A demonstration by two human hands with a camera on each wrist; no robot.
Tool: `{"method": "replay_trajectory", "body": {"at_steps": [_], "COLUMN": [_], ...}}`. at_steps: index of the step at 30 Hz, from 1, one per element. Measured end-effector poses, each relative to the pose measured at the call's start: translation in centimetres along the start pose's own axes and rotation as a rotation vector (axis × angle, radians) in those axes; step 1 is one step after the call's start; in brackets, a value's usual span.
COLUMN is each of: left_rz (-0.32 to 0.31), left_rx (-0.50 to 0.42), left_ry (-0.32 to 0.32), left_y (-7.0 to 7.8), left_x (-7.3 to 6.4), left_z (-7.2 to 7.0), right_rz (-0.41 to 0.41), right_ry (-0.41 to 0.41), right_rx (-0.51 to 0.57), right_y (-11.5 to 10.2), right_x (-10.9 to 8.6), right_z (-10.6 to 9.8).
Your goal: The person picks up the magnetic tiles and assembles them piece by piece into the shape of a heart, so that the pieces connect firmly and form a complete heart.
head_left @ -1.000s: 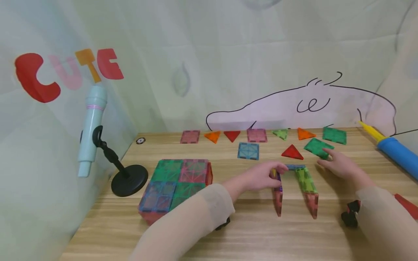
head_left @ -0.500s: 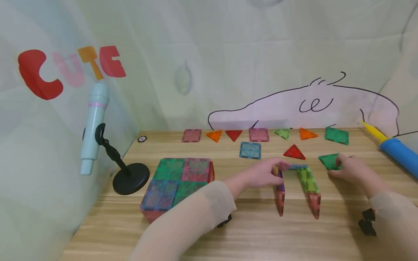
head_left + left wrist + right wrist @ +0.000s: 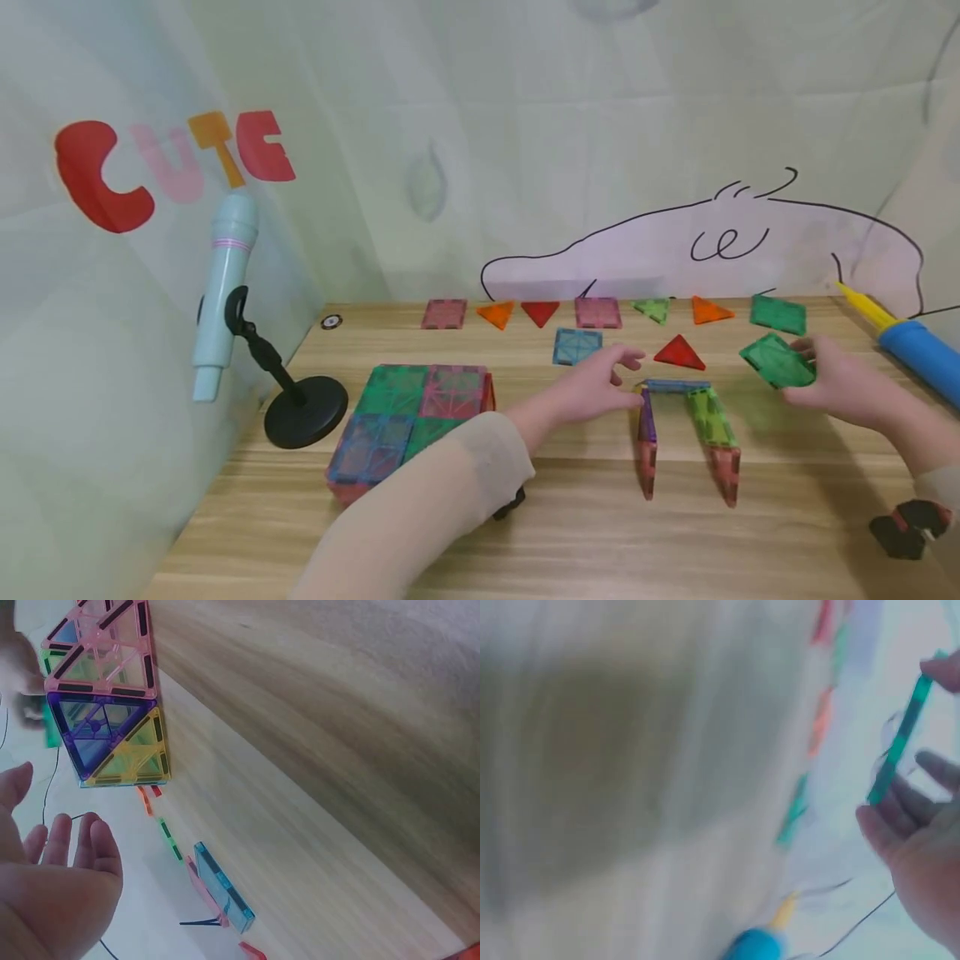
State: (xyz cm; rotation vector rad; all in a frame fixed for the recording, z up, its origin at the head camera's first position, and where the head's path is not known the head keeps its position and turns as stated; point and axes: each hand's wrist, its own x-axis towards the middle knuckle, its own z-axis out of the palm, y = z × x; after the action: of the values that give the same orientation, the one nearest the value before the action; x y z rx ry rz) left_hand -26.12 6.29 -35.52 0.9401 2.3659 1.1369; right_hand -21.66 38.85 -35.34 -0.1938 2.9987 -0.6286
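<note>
My right hand (image 3: 847,387) pinches a green square magnetic tile (image 3: 776,360) by its edges, raised off the table; the right wrist view shows this tile (image 3: 900,742) edge-on between thumb and fingers. An upright three-sided wall of magnetic tiles stands left of it: a blue back tile (image 3: 677,386), a lime green side (image 3: 711,418) with pink tiles (image 3: 725,471) in front, and a left side with purple (image 3: 94,724) and yellow (image 3: 139,757) triangles. My left hand (image 3: 588,390), fingers loosely spread, is beside the wall's back left corner. In the left wrist view, that hand (image 3: 64,900) holds nothing.
Loose tiles lie behind the wall, including a red triangle (image 3: 679,353), a light blue square (image 3: 577,347) and another green square (image 3: 778,314). A tile-covered block (image 3: 390,437) is at left, near a microphone stand (image 3: 303,412). A blue pump (image 3: 918,354) lies at right.
The right hand has taken the green tile, lifting it and moving slightly right. The left hand has let go of the wall's left side and moved slightly left, its fingers spreading.
</note>
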Motion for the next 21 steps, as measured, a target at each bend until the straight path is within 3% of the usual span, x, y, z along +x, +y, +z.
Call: {"method": "replay_trajectory", "body": {"at_steps": [4, 8, 18, 21], "left_rz": [0.0, -0.001, -0.028, -0.021], "left_rx": [0.015, 0.012, -0.043, -0.022], "left_ry": [-0.015, -0.041, -0.115, -0.156], "left_y": [0.1, 0.2, 0.1, 0.0], "left_x": [0.0, -0.2, -0.5, -0.5], "left_z": [-0.2, -0.2, -0.1, 0.0], "right_rz": [-0.185, -0.307, -0.426, -0.424], "right_ry": [-0.004, -0.036, -0.077, -0.103], "right_rx": [-0.012, -0.029, -0.073, -0.075], "right_y": [-3.8, -6.4, -9.2, -9.4], "right_x": [-0.6, -1.1, -1.4, -1.4], "right_z": [-0.3, 0.3, 1.7, 2.1]}}
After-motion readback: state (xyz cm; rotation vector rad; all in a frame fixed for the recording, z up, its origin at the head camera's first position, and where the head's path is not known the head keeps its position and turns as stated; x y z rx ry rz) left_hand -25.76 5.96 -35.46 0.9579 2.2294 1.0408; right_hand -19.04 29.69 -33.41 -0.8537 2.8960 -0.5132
